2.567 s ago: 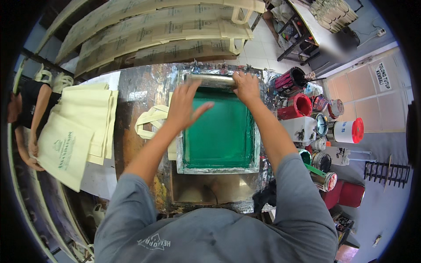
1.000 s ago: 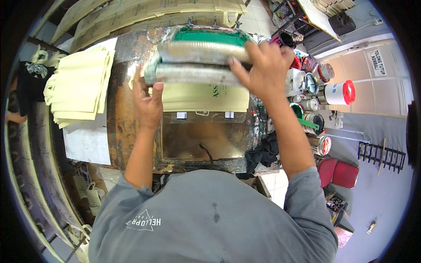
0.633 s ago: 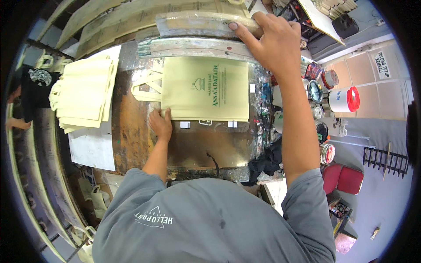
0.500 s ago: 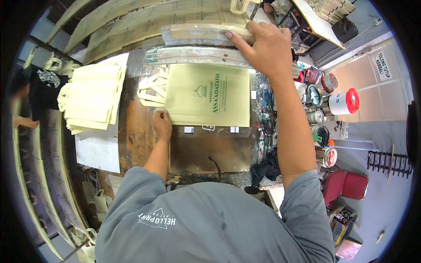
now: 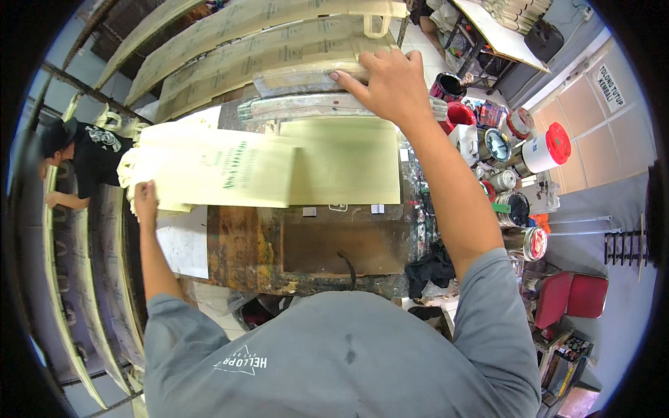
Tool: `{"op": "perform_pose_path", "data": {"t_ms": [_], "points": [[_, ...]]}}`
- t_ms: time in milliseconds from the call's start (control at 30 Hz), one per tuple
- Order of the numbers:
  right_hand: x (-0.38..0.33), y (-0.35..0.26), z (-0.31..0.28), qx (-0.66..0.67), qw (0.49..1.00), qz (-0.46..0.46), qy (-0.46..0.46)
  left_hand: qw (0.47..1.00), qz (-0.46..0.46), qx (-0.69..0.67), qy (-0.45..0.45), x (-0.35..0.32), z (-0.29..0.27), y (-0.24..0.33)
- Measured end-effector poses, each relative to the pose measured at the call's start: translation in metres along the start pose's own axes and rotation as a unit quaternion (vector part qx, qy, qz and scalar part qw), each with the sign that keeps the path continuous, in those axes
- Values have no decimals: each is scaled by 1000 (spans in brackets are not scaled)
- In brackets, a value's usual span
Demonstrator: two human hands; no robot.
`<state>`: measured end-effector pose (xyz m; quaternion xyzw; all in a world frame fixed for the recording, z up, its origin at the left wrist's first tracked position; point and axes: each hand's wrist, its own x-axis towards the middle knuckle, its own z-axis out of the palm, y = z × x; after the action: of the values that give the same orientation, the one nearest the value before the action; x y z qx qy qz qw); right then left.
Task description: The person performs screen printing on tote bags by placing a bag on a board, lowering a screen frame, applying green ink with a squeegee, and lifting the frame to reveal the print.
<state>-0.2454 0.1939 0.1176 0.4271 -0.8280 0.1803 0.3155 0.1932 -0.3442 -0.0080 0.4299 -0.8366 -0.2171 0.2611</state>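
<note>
My left hand is closed on the near left edge of a pale yellow tote bag with green print. This bag is blurred by motion and stretches across the left half of the table. Its left end lies over a stack of similar bags, mostly hidden. Under its right end, a plain pale yellow bag lies flat on the printing board. At the far side, my right hand is closed round the raised edge of a screen-printing frame.
Ink cans and tubs crowd the right side. Long racks with printed bags stand beyond the table, and more racks are at the left. A person in black is at the far left. A dark cloth lies by the table's near right corner.
My left hand has drawn the printed bag leftward off the board toward the stack, uncovering a plain bag. My right hand still holds the raised frame.
</note>
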Motion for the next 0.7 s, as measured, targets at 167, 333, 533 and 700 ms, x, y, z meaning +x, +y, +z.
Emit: {"op": "perform_pose_path", "data": {"t_ms": [167,333,533,700], "points": [[5,17,4,-59,998,8,1,856,-328,289,275,-3,42,40],[28,18,2,-52,998,2,-21,901,271,67,-332,-244,245,236],[47,6,-15,53,987,67,-134,853,407,22,-325,-348,344,254],[35,-2,-16,67,993,40,-91,850,426,38,-309,-354,340,250]]}}
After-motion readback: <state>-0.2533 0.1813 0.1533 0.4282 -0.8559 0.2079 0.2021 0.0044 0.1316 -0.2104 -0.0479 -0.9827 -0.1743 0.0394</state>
